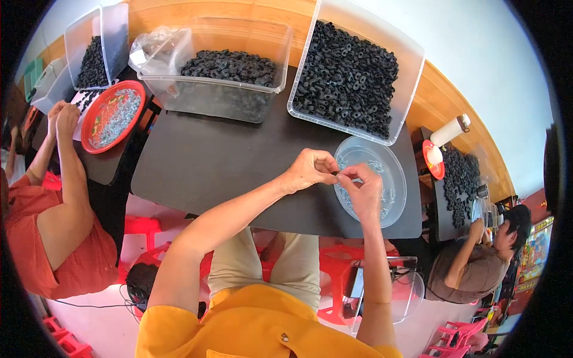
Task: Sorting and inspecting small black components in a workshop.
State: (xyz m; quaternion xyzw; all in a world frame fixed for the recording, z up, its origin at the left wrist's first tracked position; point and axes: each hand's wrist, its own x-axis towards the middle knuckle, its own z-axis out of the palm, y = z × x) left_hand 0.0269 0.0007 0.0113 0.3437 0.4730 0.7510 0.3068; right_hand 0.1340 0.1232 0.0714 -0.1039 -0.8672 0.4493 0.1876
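Observation:
My left hand [311, 170] and my right hand [363, 186] meet over the left part of a round translucent bowl [399, 173]. Fingertips of both are pinched together on a small black part [335, 173], mostly hidden by the fingers. Small clear pieces [388, 197] lie scattered on the bottom of the bowl. Just beyond it, a clear plastic bin [412, 77] full of small black ring-like parts [346, 77] is tilted toward me.
The bowl stands on a dark table [227, 161]. Another clear bin [215, 101] of black parts sits at its far left. Co-workers sit left and right; a red tray [95, 143] with clear pieces is by the left one. A white bottle [447, 131] stands at right.

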